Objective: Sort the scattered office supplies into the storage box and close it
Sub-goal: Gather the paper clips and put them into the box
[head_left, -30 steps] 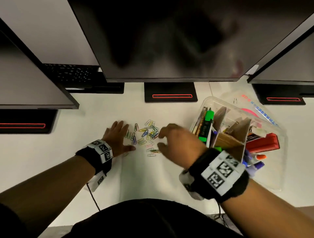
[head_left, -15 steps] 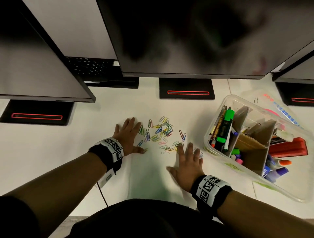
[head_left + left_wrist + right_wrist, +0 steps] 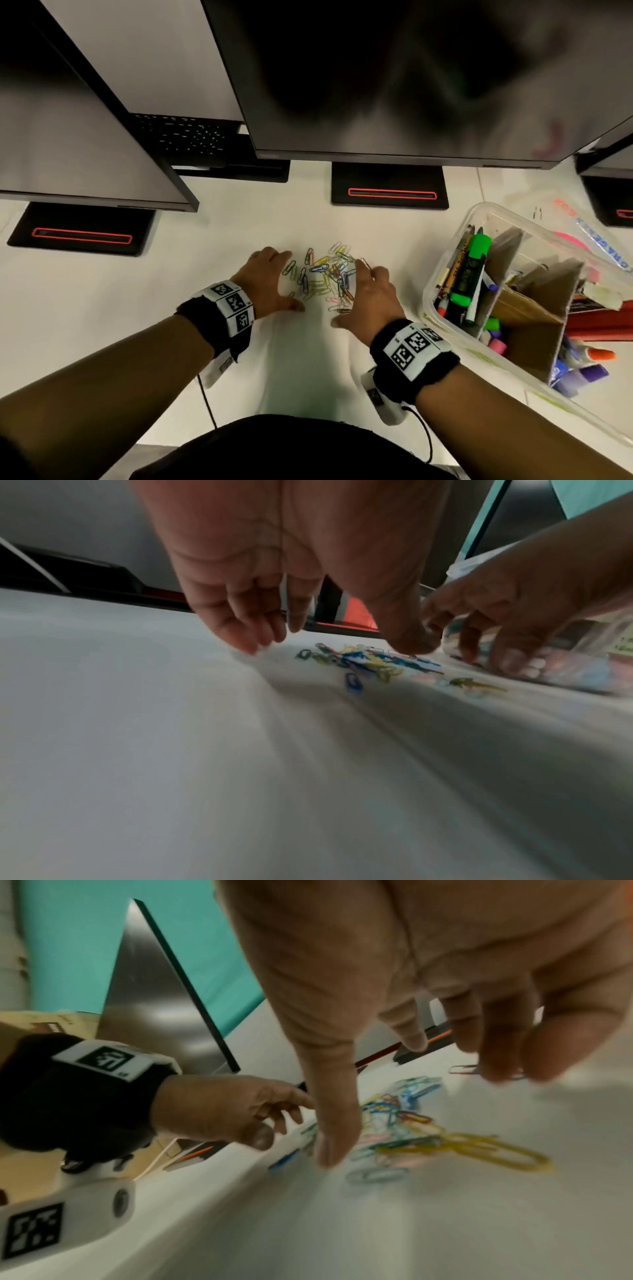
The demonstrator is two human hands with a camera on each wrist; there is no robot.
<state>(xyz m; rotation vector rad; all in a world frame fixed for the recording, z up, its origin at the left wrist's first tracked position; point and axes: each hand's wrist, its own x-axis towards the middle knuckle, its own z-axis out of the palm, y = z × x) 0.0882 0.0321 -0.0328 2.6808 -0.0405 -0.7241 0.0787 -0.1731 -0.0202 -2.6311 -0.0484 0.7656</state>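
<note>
Lying flat in a loose heap, the coloured paper clips point(image 3: 325, 277) point every which way, their long axes crossing with no common direction; the heap sits mid-surface, nearer the back edge where the monitor stands point(image 3: 388, 186) rest. Half a second ago the clips were spread wider and the right hand lay flat on the near side of them; now both hands flank a tighter cluster. The left hand point(image 3: 265, 277) curves around the heap's left side, fingers point(image 3: 240, 626) loosely bent, close together, tips at the white surface point(image 3: 291, 359), gripping nothing. The right hand point(image 3: 368, 294) cups the right side, fingers point(image 3: 493, 1047) slightly apart and relaxed, also gripping nothing. The clips are thin wire loops in yellow, blue, green, red and pink. The clear storage box point(image 3: 445, 274), lid off, stands toward the right edge, holding markers and pens
</note>
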